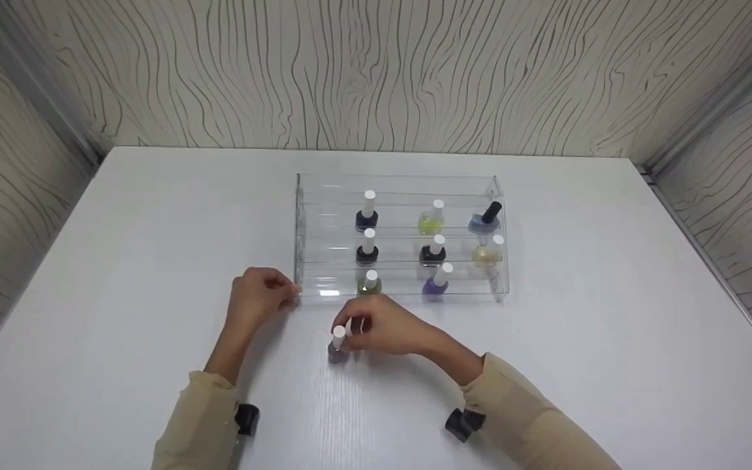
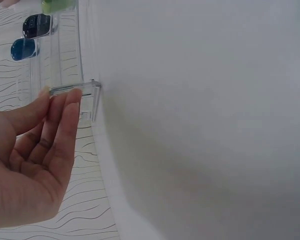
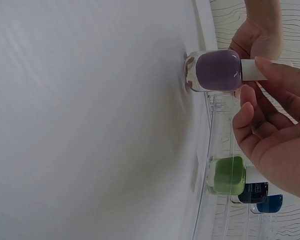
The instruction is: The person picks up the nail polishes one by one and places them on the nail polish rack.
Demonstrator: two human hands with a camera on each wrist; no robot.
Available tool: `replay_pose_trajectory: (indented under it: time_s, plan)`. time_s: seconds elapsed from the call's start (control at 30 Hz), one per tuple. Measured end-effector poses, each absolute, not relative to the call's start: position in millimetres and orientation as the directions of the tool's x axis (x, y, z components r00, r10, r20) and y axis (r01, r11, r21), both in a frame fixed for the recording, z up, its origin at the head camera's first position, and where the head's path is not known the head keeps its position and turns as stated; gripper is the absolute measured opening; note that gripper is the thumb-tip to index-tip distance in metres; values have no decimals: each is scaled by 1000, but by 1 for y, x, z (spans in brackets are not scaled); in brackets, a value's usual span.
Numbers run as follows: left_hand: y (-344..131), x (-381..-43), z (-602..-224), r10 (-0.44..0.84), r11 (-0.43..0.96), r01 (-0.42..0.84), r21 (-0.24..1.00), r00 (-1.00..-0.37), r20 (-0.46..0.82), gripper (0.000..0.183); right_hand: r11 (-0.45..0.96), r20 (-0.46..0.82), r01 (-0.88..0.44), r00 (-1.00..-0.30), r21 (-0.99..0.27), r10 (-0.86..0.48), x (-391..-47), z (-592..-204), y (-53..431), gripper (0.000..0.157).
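Observation:
My right hand pinches the white cap of a mauve nail polish bottle between thumb and fingertips. That bottle stands upright at the table surface, in front of a clear acrylic display rack; whether its base touches is hard to tell. With thumb and fingers, my left hand grips the front left corner of the rack. Nearest the right hand on the rack's front tier are a green polish bottle and a purple polish bottle.
Dark, black and pale yellow bottles stand on the middle tier. Behind them are a dark bottle, a yellow-green one and a blue one with a black cap. A patterned wall borders the white table.

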State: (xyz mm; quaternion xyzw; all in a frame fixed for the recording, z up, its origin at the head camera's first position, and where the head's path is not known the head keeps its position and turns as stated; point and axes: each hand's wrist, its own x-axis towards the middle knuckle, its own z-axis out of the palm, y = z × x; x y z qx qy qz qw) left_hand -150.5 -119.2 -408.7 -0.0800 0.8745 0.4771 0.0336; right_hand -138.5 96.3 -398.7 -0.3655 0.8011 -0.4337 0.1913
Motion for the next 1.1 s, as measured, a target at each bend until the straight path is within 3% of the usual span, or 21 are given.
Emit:
replay_pose_trajectory:
  time_s: [0.37,1.1]
  plan:
    - [-118,-151,-409,-112,532,-170,829,-985,-129,5,382,-1,-416,-676,-825,-736,-136,-398,97,17]
    - [-119,-150,-409,-99,516,-158,842,-987,-125,6,316,95,-431,-702,-845,-706,-139,-384,108,15]
